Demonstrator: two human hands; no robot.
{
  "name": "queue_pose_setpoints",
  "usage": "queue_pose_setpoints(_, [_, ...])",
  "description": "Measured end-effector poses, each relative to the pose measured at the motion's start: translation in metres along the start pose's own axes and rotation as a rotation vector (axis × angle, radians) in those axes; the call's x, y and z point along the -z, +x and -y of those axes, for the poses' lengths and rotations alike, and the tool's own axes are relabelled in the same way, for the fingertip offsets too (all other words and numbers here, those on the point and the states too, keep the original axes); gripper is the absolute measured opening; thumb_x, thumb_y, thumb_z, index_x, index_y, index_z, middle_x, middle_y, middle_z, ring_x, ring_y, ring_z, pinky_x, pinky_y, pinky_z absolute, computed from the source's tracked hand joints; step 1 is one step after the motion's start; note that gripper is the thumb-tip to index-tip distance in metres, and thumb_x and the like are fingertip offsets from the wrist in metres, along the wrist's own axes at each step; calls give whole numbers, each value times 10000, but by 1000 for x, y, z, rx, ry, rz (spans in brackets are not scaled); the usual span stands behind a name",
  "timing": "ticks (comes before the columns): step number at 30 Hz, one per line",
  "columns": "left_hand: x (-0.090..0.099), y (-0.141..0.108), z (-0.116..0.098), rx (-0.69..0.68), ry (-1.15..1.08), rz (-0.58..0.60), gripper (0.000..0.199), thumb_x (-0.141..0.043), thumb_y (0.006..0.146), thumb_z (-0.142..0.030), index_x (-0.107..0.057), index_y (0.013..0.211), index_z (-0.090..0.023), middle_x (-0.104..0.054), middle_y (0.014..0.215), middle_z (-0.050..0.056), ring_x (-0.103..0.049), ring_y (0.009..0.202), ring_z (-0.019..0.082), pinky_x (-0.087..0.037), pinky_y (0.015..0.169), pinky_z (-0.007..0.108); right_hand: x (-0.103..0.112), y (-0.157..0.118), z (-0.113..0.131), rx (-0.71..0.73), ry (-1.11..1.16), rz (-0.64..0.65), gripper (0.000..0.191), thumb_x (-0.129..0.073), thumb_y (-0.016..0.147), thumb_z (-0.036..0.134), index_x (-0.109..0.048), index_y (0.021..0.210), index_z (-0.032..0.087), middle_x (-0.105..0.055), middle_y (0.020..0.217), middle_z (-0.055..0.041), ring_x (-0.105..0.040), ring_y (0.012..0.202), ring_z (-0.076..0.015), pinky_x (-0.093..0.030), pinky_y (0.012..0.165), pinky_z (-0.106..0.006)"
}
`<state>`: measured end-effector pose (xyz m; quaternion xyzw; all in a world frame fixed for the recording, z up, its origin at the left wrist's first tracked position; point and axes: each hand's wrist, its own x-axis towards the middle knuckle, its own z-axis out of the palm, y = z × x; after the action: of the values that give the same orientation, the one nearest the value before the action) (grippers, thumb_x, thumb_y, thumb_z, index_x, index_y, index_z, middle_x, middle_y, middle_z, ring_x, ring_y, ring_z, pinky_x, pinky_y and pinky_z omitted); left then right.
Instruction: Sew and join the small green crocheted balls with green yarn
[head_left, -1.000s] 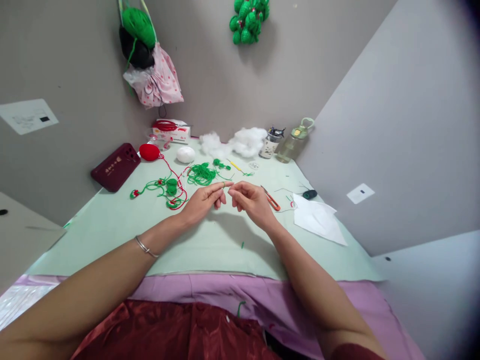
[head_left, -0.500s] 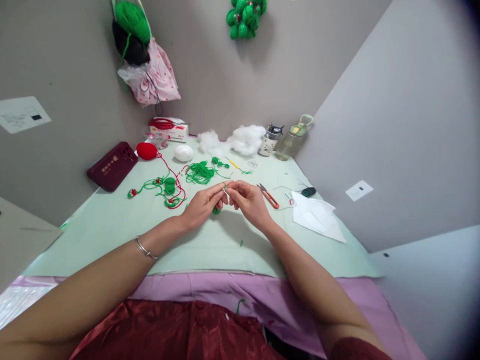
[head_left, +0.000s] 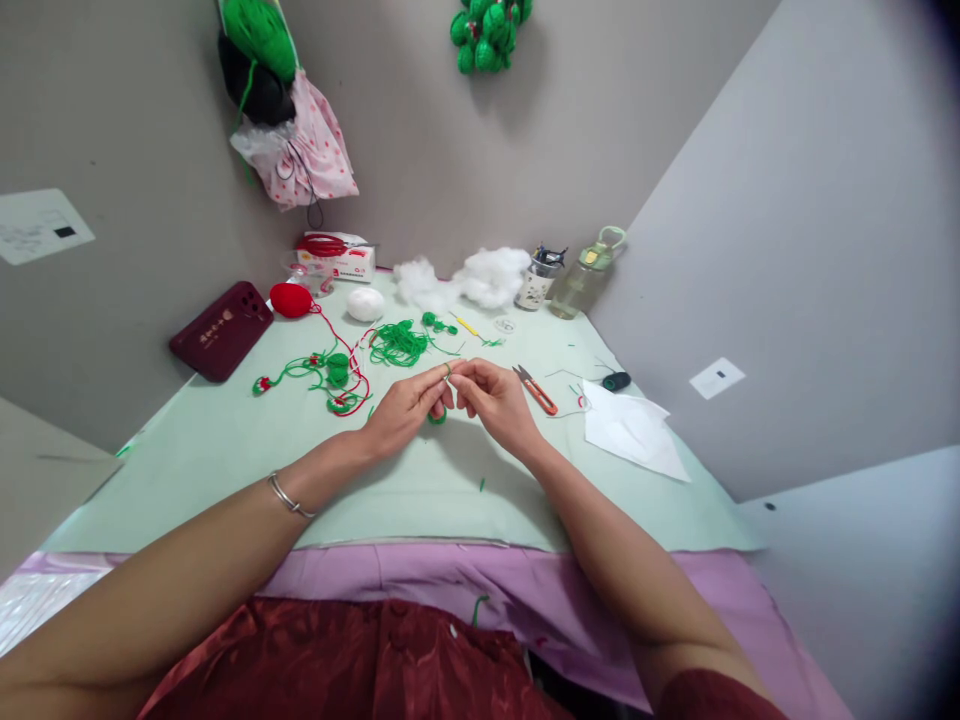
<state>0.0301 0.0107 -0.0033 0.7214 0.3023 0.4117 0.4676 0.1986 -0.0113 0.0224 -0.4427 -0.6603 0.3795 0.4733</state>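
Observation:
My left hand (head_left: 409, 407) and my right hand (head_left: 495, 395) meet fingertip to fingertip above the middle of the table. Between them a thin strand of green yarn (head_left: 448, 371) runs over the left fingers, and both hands are closed in a pinch on it. Just under my left fingers a small green crocheted piece (head_left: 437, 417) shows, partly hidden by the hand. Beyond the fingers lies a loose tangle of green yarn (head_left: 400, 344). Orange-handled thread snips (head_left: 535, 391) lie right of my right hand.
Green and red crocheted bits (head_left: 338, 370) lie left, near a red yarn ball (head_left: 291, 299) and a phone (head_left: 223, 331). White stuffing (head_left: 491, 278), a pen cup (head_left: 537, 283) and a bottle (head_left: 579, 280) stand behind. White paper (head_left: 634, 430) lies right; a yellow-handled crochet hook (head_left: 466, 325) lies ahead.
Both hands keep nearly the same place and pinch. The green piece under my left hand has shifted slightly and shows more of its curved edge. The whole view has moved a little.

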Motion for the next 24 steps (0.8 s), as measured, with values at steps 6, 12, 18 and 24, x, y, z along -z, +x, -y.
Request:
queue_pose_setpoints(6, [0, 0, 1, -3, 21, -5, 401, -460, 973, -371, -663, 1255, -170, -580, 742, -3, -529, 653, 135, -449, 682, 241, 0, 0, -1, 0, -15, 4, 284, -634, 882, 436, -612, 756, 182, -580, 623, 17, -470, 519, -94, -398, 507, -239])
queue_pose_setpoints(12, [-1, -1, 3, -7, 45, 8, 350, -436, 982, -347, -669, 1172, -166, -583, 747, -5, -537, 658, 130, -443, 697, 232, 1, 0, -1, -20, -91, -22, 217, -606, 888, 358, -614, 766, 179, -571, 607, 19, -466, 513, -95, -383, 512, -239])
queue_pose_setpoints(18, [-1, -2, 7, -38, 124, 17, 320, -412, 1000, -354, -674, 1035, -173, -595, 767, 2, -536, 672, 137, -432, 699, 238, 1, 2, -5, -52, -84, -2, 245, -611, 874, 402, -600, 761, 184, -563, 577, 26, -462, 496, -98, -381, 504, -239])
queue_pose_setpoints(24, [-2, -2, 9, -78, 216, -29, 357, -392, 1009, -361, -676, 1136, -184, -609, 938, 57, -561, 781, 175, -479, 781, 281, 2, 5, -7, -33, -76, 15, 219, -610, 860, 376, -613, 753, 185, -555, 581, 26, -473, 521, -103, -378, 520, -238])
